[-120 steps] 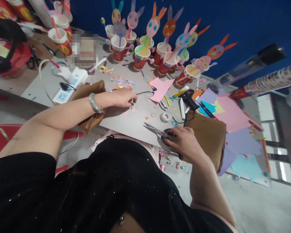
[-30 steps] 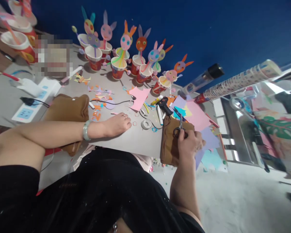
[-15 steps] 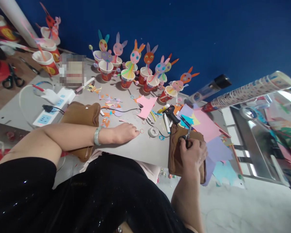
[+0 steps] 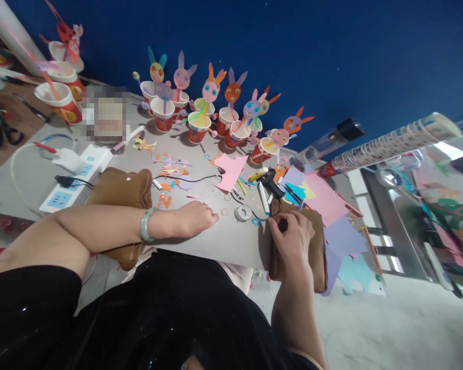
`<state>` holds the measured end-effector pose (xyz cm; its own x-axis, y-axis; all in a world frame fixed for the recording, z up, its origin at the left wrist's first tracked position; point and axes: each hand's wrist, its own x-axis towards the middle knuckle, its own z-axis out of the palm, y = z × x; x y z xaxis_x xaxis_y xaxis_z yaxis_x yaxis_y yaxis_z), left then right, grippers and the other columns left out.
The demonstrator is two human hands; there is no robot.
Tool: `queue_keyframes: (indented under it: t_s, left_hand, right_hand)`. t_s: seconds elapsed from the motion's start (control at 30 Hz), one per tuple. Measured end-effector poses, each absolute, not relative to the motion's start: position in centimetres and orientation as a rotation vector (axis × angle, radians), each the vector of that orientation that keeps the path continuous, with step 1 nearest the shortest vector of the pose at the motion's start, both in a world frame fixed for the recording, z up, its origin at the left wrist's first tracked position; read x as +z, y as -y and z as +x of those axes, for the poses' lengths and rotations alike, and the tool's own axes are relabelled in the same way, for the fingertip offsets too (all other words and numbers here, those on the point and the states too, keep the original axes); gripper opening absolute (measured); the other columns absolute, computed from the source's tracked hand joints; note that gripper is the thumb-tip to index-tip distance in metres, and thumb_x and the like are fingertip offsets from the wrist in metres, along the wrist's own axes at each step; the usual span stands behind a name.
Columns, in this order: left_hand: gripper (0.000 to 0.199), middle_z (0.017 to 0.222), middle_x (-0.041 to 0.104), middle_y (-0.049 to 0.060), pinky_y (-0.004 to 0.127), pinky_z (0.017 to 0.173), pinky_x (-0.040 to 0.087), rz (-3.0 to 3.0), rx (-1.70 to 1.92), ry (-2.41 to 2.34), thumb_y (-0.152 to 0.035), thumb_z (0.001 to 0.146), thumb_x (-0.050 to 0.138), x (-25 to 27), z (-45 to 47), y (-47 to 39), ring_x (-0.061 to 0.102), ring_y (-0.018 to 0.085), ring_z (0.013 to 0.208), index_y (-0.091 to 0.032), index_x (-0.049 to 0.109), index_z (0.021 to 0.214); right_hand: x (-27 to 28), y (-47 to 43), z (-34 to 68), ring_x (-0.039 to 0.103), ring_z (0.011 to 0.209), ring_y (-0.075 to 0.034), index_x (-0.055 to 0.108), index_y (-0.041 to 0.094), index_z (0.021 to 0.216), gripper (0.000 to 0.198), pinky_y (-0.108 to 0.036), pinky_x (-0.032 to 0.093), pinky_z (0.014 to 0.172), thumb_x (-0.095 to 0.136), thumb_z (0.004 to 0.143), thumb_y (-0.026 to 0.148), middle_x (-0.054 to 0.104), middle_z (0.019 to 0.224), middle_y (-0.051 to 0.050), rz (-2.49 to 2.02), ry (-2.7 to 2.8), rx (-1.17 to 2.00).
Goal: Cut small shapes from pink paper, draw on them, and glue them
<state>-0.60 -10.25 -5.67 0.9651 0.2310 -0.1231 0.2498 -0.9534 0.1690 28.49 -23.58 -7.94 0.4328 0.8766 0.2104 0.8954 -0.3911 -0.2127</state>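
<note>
A: Right hand [image 4: 291, 240]?
B: Fingers curled around the black handles of a small pair of scissors [image 4: 284, 222], blades pointing away toward the coloured paper sheets [image 4: 320, 192]. The hand rests on a brown leather pouch [image 4: 319, 250] at the counter's near right edge.
A: Left hand [image 4: 191, 218]?
B: Flat, palm down on the grey counter [image 4: 224, 241], fingers loose, gripping nothing. Green jade bangle [image 4: 145, 224] on the wrist. Small paper rings [image 4: 224, 211] just beyond the fingertips.
A: Surroundings?
B: Pink paper sheet [image 4: 230, 171] mid-counter, black glue gun [image 4: 270, 181] near it, a row of red paper cups with rabbit faces [image 4: 195, 126] along the far edge, a second brown pouch [image 4: 120, 189] behind the left forearm.
</note>
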Motion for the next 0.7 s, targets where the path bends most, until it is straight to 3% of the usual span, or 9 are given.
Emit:
queue_keyframes:
  t_s: [0.23, 0.4, 0.53, 0.6, 0.7]
  left_hand:
    - [0.024, 0.083, 0.076, 0.012, 0.034, 0.064, 0.05, 2.962, -0.173, -0.32, -0.001, 0.089, 0.052, -5.9, -0.7, 10.9, 0.073, 0.024, 0.079, -0.009, 0.071, 0.102]
    - [0.018, 0.08, 0.075, 0.013, 0.034, 0.064, 0.051, 2.945, -0.043, -0.266, 0.0, 0.085, 0.057, -6.1, -0.7, 11.0, 0.072, 0.024, 0.076, -0.01, 0.07, 0.091]
    - [0.017, 0.077, 0.073, 0.013, 0.035, 0.065, 0.05, 2.948, 0.011, -0.243, 0.003, 0.082, 0.057, -6.8, -0.8, 10.8, 0.071, 0.024, 0.074, -0.011, 0.067, 0.086]
    - [0.016, 0.078, 0.073, 0.014, 0.035, 0.066, 0.05, 2.926, 0.037, -0.232, 0.002, 0.081, 0.059, -7.0, -0.8, 10.8, 0.071, 0.024, 0.074, -0.011, 0.066, 0.086]
    - [0.015, 0.085, 0.075, 0.015, 0.035, 0.069, 0.051, 2.914, 0.001, -0.236, 0.001, 0.083, 0.059, -6.9, -0.9, 10.9, 0.072, 0.024, 0.079, -0.01, 0.067, 0.09]
  right_hand:
    - [-7.4, 22.8, 28.2, 0.056, 0.113, -0.033, 0.069, 0.02, 0.094, 0.031, -0.053, 0.038, 0.102, 0.058, 0.091, 0.049, 0.069, 0.115, -0.014, -2.279, 1.697, -0.102]
    - [-6.2, 22.6, 27.4, 0.062, 0.106, -0.031, 0.067, 0.021, 0.085, 0.034, -0.051, 0.039, 0.102, 0.057, 0.092, 0.052, 0.074, 0.104, -0.012, -2.146, 1.669, -0.098]
    - [-3.4, 23.3, 25.0, 0.067, 0.088, -0.028, 0.07, 0.023, 0.093, 0.043, -0.044, 0.05, 0.085, 0.06, 0.089, 0.064, 0.075, 0.093, -0.009, -1.844, 1.516, 0.484]
    - [-1.6, 24.1, 23.5, 0.068, 0.081, -0.029, 0.071, 0.025, 0.099, 0.059, -0.043, 0.052, 0.077, 0.056, 0.082, 0.079, 0.074, 0.087, -0.009, -1.484, 1.473, 0.83]
    - [0.6, 25.5, 21.6, 0.061, 0.055, -0.023, 0.07, 0.032, 0.114, 0.077, -0.039, 0.049, 0.061, 0.046, 0.074, 0.093, 0.067, 0.062, -0.002, -0.95, 1.488, 1.018]
